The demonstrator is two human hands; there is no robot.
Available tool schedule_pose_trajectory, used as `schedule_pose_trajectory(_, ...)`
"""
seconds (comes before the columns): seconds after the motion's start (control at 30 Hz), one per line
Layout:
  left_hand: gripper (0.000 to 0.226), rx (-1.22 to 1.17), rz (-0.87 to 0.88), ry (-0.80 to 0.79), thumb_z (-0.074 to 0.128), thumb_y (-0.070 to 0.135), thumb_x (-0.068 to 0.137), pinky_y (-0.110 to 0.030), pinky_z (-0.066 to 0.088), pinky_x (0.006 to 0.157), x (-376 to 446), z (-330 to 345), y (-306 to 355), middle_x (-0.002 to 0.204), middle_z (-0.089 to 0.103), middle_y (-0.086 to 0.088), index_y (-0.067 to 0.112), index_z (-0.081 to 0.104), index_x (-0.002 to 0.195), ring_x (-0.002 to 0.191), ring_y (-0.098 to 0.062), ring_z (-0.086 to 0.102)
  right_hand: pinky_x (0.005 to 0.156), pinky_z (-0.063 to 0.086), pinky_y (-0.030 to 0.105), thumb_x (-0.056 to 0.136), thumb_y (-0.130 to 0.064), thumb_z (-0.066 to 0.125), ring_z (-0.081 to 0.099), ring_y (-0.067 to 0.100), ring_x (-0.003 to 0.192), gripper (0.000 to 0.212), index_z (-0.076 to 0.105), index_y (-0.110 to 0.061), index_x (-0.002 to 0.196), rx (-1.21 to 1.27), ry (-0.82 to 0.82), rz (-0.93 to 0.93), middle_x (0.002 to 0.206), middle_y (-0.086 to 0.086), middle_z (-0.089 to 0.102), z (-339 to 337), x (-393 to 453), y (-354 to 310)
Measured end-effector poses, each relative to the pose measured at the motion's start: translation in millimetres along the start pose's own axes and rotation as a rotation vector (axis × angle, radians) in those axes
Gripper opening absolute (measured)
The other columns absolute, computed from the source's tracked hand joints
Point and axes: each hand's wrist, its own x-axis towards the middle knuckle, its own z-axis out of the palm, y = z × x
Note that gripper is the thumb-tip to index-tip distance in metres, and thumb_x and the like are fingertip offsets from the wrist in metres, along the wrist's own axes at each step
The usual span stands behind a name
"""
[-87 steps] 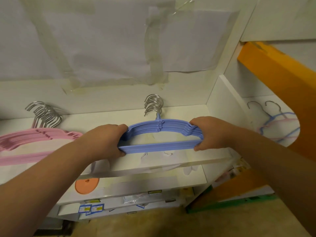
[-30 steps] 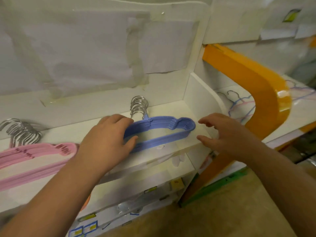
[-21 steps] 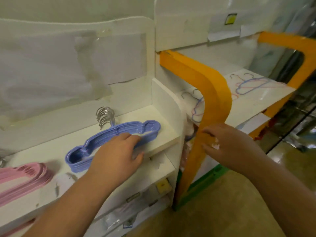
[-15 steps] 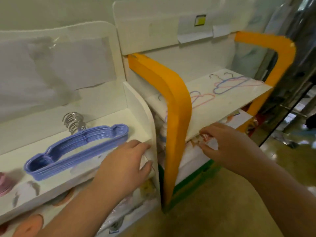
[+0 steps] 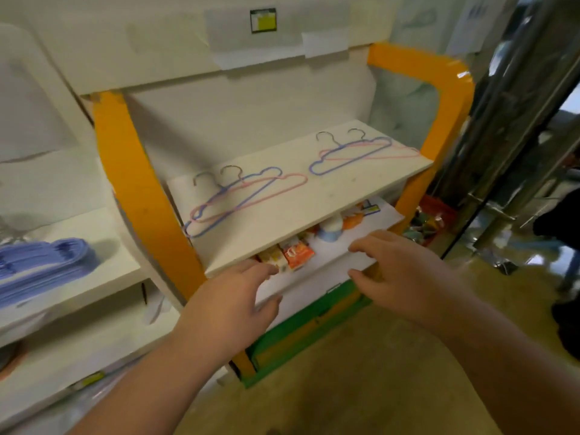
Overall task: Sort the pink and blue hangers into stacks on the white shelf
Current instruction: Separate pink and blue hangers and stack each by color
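A stack of blue hangers (image 5: 44,265) lies on the white shelf (image 5: 103,277) at the far left. On the orange-framed shelf board (image 5: 292,211) lie two loose pairs: a blue hanger (image 5: 219,211) crossed by a pink hanger (image 5: 266,193) on the left, and a blue hanger (image 5: 348,158) over a pink hanger (image 5: 395,153) at the back right. My left hand (image 5: 232,306) hovers below the board's front edge, fingers relaxed, holding nothing. My right hand (image 5: 405,274) is beside it, fingers loosely spread, also holding nothing.
An orange frame (image 5: 141,196) stands between the two shelves. Under the board sit small packets (image 5: 295,254) and a bottle (image 5: 329,229) on white paper. A green base (image 5: 301,337) is at floor level. Metal poles (image 5: 514,120) rise at the right.
Both hands let go of the blue stack, which stays on the white shelf. My view swung right, and both hands moved over to the front of the orange-framed shelf.
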Motion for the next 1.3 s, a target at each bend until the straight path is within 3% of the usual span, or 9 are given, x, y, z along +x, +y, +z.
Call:
schedule_pose_trajectory(0.23, 0.053, -0.029, -0.036, -0.010, 0.046, 0.065, 0.084, -0.025, 0.046, 0.085, 89, 30, 3, 0.119, 0.056, 0.017, 0.041, 0.045, 0.131, 0.106, -0.008, 0.052, 0.081, 0.053, 0.026, 0.090, -0.049, 0.056, 0.057, 0.006, 0.099, 0.042, 0.053, -0.032, 0.129, 0.002, -0.019, -0.022, 0.123, -0.014, 0.055, 1, 78, 57)
schedule_pose_trajectory(0.37, 0.058, -0.009, -0.063, 0.015, 0.051, 0.057, 0.085, -0.028, 0.041, 0.095, 154, 40, -9, 0.133, 0.051, 0.012, 0.035, 0.043, 0.138, 0.121, -0.013, 0.047, 0.084, 0.052, 0.028, 0.090, -0.048, 0.057, 0.057, 0.008, 0.098, 0.041, 0.054, -0.031, 0.127, -0.029, -0.035, -0.060, 0.119, -0.014, 0.057, -7, 134, 77)
schedule_pose_trajectory(0.5, 0.059, 0.039, -0.109, 0.031, 0.064, 0.054, 0.078, -0.036, 0.043, 0.099, 208, 45, -35, 0.132, 0.055, 0.009, 0.033, 0.051, 0.132, 0.120, -0.019, 0.051, 0.087, 0.053, 0.033, 0.088, -0.051, 0.057, 0.054, 0.007, 0.103, 0.042, 0.051, -0.037, 0.127, 0.009, -0.076, -0.066, 0.122, -0.018, 0.053, -8, 184, 93)
schedule_pose_trajectory(0.7, 0.071, 0.147, -0.286, 0.001, 0.066, 0.059, 0.076, -0.036, 0.034, 0.104, 240, 43, -73, 0.142, 0.043, 0.001, 0.041, 0.040, 0.140, 0.129, -0.024, 0.037, 0.088, 0.050, 0.032, 0.088, -0.049, 0.057, 0.057, 0.007, 0.100, 0.042, 0.052, -0.037, 0.128, 0.095, -0.158, -0.112, 0.126, -0.018, 0.053, 6, 247, 106)
schedule_pose_trajectory(0.83, 0.082, 0.082, -0.456, -0.165, 0.067, 0.065, 0.070, -0.037, 0.032, 0.109, 250, 37, -98, 0.145, 0.037, -0.001, 0.048, 0.030, 0.141, 0.133, -0.027, 0.034, 0.087, 0.050, 0.032, 0.089, -0.048, 0.057, 0.058, 0.007, 0.102, 0.041, 0.053, -0.037, 0.129, 0.115, -0.177, -0.224, 0.125, -0.017, 0.055, 11, 286, 117)
schedule_pose_trajectory(0.97, 0.093, 0.137, -0.488, -0.271, 0.055, 0.086, 0.057, -0.035, 0.043, 0.100, 257, 27, -118, 0.126, 0.047, 0.008, 0.045, 0.039, 0.138, 0.117, -0.018, 0.049, 0.087, 0.051, 0.035, 0.088, -0.049, 0.057, 0.059, 0.009, 0.102, 0.040, 0.054, -0.036, 0.126, 0.136, -0.237, -0.291, 0.122, -0.014, 0.057, 9, 317, 135)
schedule_pose_trajectory(1.1, 0.099, 0.256, -0.495, -0.311, 0.042, 0.098, 0.052, -0.032, 0.045, 0.093, 265, 26, -125, 0.115, 0.051, 0.014, 0.045, 0.042, 0.135, 0.106, -0.013, 0.052, 0.088, 0.050, 0.031, 0.087, -0.045, 0.061, 0.058, 0.007, 0.104, 0.042, 0.054, -0.035, 0.127, 0.165, -0.264, -0.310, 0.124, -0.017, 0.055, 3, 341, 167)
schedule_pose_trajectory(1.2, 0.091, 0.229, -0.517, -0.163, 0.056, 0.088, 0.054, -0.034, 0.047, 0.092, 273, 22, -102, 0.111, 0.055, 0.009, 0.038, 0.052, 0.129, 0.103, -0.016, 0.054, 0.089, 0.046, 0.029, 0.082, -0.046, 0.067, 0.054, 0.010, 0.112, 0.048, 0.056, -0.034, 0.127, 0.145, -0.216, -0.301, 0.123, -0.015, 0.054, -4, 360, 201)
schedule_pose_trajectory(1.3, 0.097, 0.194, -0.546, -0.054, 0.055, 0.086, 0.053, -0.033, 0.046, 0.095, 287, 23, -69, 0.117, 0.053, 0.007, 0.030, 0.053, 0.132, 0.109, -0.017, 0.053, 0.092, 0.043, 0.031, 0.076, -0.051, 0.070, 0.048, 0.013, 0.119, 0.058, 0.052, -0.035, 0.129, 0.034, -0.241, -0.297, 0.126, -0.012, 0.048, -9, 386, 239)
